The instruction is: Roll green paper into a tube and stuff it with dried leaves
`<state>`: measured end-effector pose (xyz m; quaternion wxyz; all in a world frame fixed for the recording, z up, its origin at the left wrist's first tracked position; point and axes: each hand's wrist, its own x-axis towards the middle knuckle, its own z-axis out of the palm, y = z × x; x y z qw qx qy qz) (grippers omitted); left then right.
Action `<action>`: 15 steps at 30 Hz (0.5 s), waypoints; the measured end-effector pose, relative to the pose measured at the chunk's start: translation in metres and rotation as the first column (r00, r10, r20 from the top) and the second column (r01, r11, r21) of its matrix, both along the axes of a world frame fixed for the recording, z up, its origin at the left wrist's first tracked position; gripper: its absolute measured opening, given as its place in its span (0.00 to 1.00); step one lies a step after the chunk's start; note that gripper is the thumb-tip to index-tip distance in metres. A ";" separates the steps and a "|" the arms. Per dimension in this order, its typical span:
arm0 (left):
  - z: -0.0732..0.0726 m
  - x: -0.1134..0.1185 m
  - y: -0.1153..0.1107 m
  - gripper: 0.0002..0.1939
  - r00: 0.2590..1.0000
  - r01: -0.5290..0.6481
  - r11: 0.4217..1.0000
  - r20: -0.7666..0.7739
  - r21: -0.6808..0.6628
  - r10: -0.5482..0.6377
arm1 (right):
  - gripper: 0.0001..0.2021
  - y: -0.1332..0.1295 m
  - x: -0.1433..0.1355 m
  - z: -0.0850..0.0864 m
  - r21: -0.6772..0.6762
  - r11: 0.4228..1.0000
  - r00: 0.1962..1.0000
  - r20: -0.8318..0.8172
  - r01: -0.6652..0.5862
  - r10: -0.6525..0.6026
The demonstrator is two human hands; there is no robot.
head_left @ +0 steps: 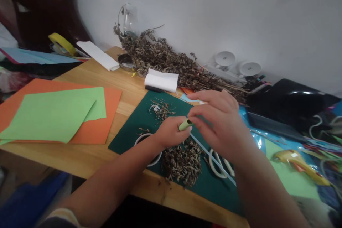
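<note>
My left hand [171,131] is wrapped round a small light green paper tube [184,125], whose dark open end faces right. At that opening, the thumb and forefinger of my right hand [216,121] come together in a pinch. Whatever lies between them is too small to make out. Below my hands a heap of crumbled dried leaves [183,162] rests on the dark green cutting mat [133,137]. A white-rimmed round container [157,159] is partly hidden under my left wrist. White-handled scissors [215,164] and a pale blue strip [211,155] lie beneath my right hand.
Dried stalks with leaves [165,55] lie along the wall, near a glass jar [130,21]. Green paper [50,114] covers orange paper [113,114] at left. A roll of white paper [161,80] is behind the mat; a yellow glue gun [301,165] is at right.
</note>
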<state>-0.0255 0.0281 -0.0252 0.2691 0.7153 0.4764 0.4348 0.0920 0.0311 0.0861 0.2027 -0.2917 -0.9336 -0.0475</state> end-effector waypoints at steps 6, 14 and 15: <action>0.002 -0.001 -0.001 0.12 0.993 0.053 0.998 0.102 0.044 -0.057 | 0.07 0.011 0.013 -0.010 -0.098 0.995 0.999 -0.040 0.009 -0.013; 0.000 0.001 0.000 0.12 0.995 0.031 0.999 0.099 0.007 -0.032 | 0.06 0.018 0.016 -0.021 -0.191 0.978 0.967 -0.252 -0.090 0.040; 0.001 0.001 -0.001 0.13 0.995 0.018 1.000 0.100 -0.002 -0.018 | 0.08 0.019 0.017 -0.021 -0.195 0.975 0.951 -0.304 -0.111 0.048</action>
